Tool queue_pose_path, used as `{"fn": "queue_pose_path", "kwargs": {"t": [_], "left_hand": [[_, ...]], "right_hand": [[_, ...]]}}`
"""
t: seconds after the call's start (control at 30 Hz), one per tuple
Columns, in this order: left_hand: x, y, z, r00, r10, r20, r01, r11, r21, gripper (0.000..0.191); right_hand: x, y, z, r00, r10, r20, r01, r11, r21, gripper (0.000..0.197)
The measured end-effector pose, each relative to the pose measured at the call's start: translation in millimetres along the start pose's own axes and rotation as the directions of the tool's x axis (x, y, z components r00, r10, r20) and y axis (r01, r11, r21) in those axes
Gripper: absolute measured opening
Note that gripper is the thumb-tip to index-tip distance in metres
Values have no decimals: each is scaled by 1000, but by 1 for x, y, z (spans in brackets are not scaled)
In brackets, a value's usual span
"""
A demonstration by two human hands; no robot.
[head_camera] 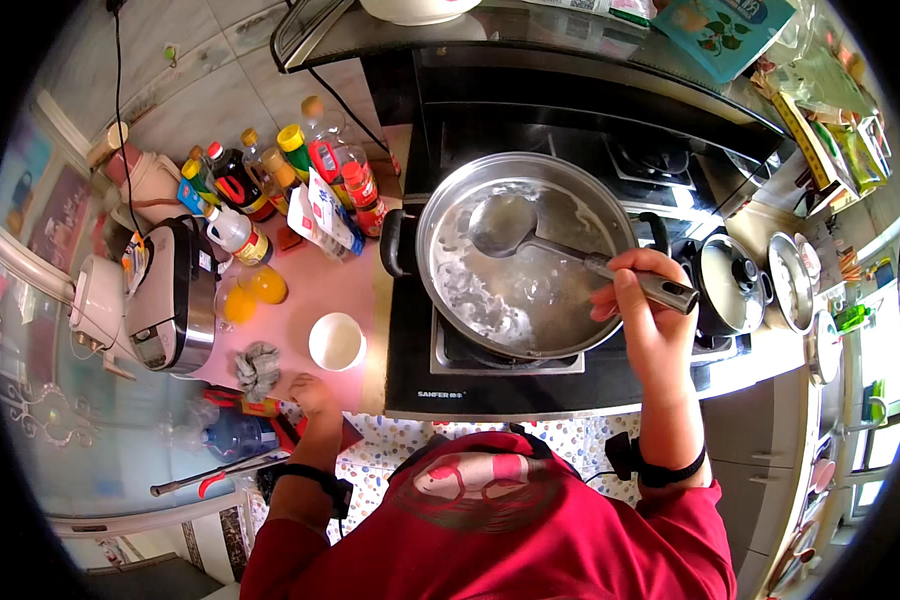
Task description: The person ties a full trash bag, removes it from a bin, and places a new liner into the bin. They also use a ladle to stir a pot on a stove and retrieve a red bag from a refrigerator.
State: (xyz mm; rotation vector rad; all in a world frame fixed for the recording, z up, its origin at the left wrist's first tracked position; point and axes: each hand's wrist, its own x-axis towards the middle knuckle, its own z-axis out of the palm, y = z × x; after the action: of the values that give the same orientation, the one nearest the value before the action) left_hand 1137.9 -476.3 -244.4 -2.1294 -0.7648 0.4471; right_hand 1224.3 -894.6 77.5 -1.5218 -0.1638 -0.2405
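Observation:
A wide steel pot [525,345] with black side handles stands on the gas stove [495,397], holding cloudy liquid with foam along its lower left. My right hand [649,300] grips the handle of a metal ladle [502,225], whose bowl is at the liquid's surface in the upper middle of the pot. My left hand [311,394] rests at the front edge of the pink counter, its fingers curled; whether it holds anything is not plain. Near it lie a crumpled grey cloth [258,371] and a white cup [337,342].
Sauce bottles [240,184] and a rice cooker [172,300] stand at the left, with orange-yellow items [268,286] beside them. Right of the large pot is a lidded pot [731,285], then metal bowls [791,281]. The range hood [570,45] overhangs the stove's back.

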Motion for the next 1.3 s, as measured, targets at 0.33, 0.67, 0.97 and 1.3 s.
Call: {"fn": "queue_pose_path", "kwargs": {"t": [0.33,0.67,0.97,1.3], "left_hand": [[5,2,0,991,-84,104,84,996,6,30],[3,5,12,995,-84,-58,85,996,4,26],[0,1,1,997,-73,-23,74,997,15,24],[5,5,8,993,-116,-38,116,993,17,24]], "right_hand": [[7,18,9,992,-91,87,102,987,-121,9],[4,14,15,984,-64,163,96,976,-195,9],[-1,13,13,965,-57,254,110,974,-200,10],[-11,13,4,952,-69,299,134,970,-202,8]]}}
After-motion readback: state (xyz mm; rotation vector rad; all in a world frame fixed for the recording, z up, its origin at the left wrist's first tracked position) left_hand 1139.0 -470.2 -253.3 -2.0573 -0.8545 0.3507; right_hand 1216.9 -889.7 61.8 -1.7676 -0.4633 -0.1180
